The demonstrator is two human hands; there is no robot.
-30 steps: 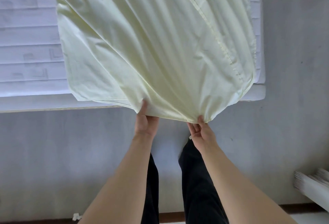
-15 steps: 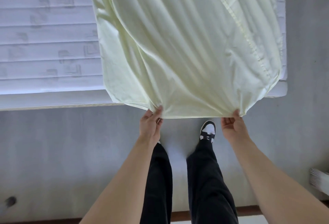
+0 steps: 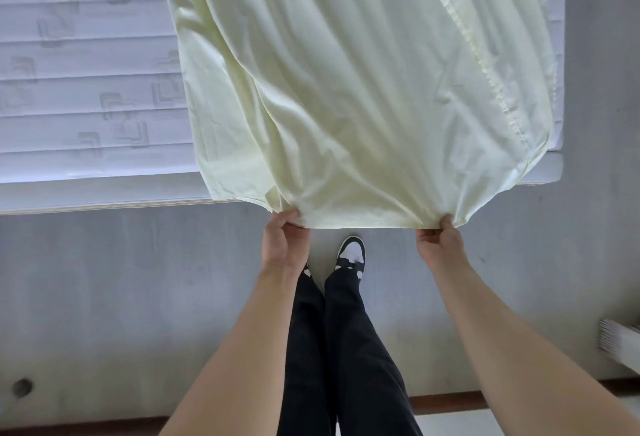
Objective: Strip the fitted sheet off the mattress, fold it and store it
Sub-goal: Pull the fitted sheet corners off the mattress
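Head view: left hand (image 3: pixel 284 245) and right hand (image 3: pixel 440 241), fingers pinched on the pale fitted sheet (image 3: pixel 353 89) draped over the mattress (image 3: pixel 86 89), risk trailing its hem onto the floor (image 3: pixel 121 297) if either pinch slackens.

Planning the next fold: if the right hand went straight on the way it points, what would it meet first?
The right hand already pinches the pale yellow sheet. Beyond that, probably the near edge of the mattress, though depth is unclear.
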